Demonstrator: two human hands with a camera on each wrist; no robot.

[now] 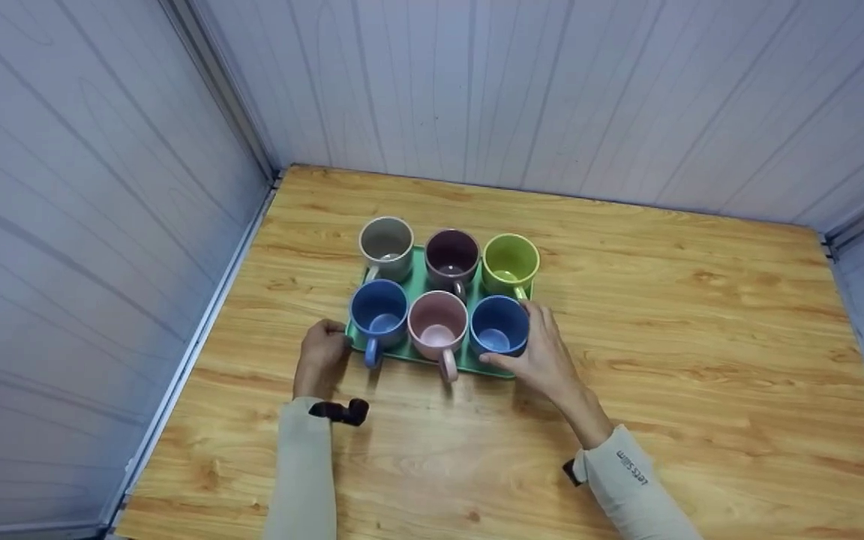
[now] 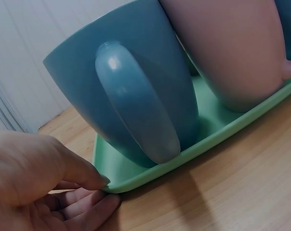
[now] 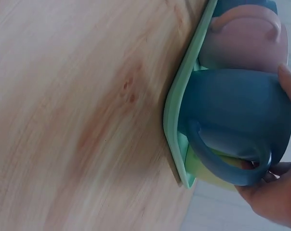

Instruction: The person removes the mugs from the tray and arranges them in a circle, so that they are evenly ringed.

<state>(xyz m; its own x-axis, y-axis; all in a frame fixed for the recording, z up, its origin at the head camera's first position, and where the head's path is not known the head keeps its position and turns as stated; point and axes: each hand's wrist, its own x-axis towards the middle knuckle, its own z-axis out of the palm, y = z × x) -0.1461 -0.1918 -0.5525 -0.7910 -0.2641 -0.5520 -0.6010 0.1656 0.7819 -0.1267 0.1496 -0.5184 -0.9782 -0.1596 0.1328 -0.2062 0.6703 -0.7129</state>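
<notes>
My left hand pinches the near left corner of a green tray, the thumb at the rim and the fingers beneath it in the left wrist view. Just beside it stands a blue mug with its handle toward me. My right hand grips a second blue mug at the tray's near right, thumb on the near side and fingers on the far side. That mug's handle shows in the right wrist view, close by the fingers. Between the two blue mugs is a pink mug.
Behind them on the tray stand a grey mug, a dark purple mug and a yellow-green mug. The wooden table meets pale panel walls at the back and sides.
</notes>
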